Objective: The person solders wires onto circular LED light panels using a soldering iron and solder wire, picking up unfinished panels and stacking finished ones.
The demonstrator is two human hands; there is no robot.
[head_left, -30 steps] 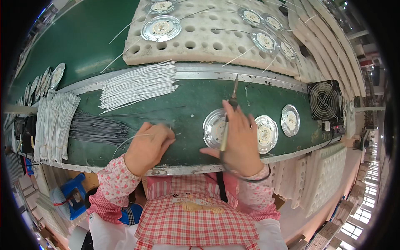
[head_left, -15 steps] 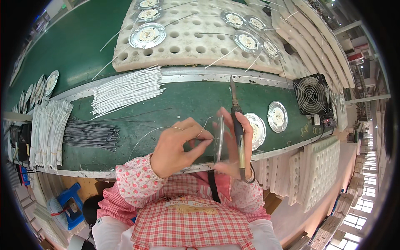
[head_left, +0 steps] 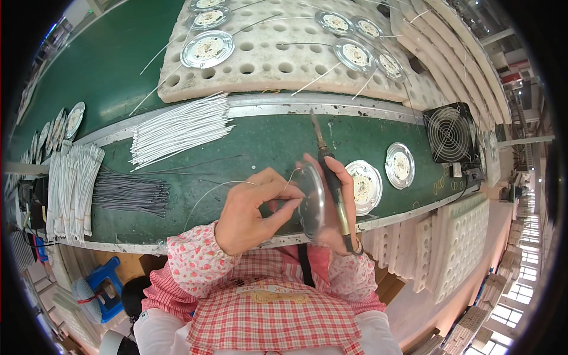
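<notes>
My left hand (head_left: 251,207) is closed in a pinch on a thin pale wire (head_left: 204,198), which arcs away to its left. Thumb and fingertips touch the face of a round metal lamp plate (head_left: 315,204), tilted nearly edge-on and blurred. My right hand (head_left: 340,189) grips this plate by its rim and at the same time holds a soldering iron (head_left: 335,186), tip pointing up and away. Where the wire ends at the plate is hard to make out. Just right of my right hand lie two more lamp plates, one near (head_left: 365,186) and one farther (head_left: 400,165).
White wires (head_left: 180,130) and dark wires (head_left: 130,192) lie left on the green bench, beside a bundled white stack (head_left: 74,189). A perforated foam board (head_left: 260,53) carries several lamp plates at the back. A fan (head_left: 448,135) stands right; foam boards (head_left: 461,245) lean below.
The lamp plate has turned, showing more of its face. The soldering iron's tip has swung left, while my left hand keeps almost the same place.
</notes>
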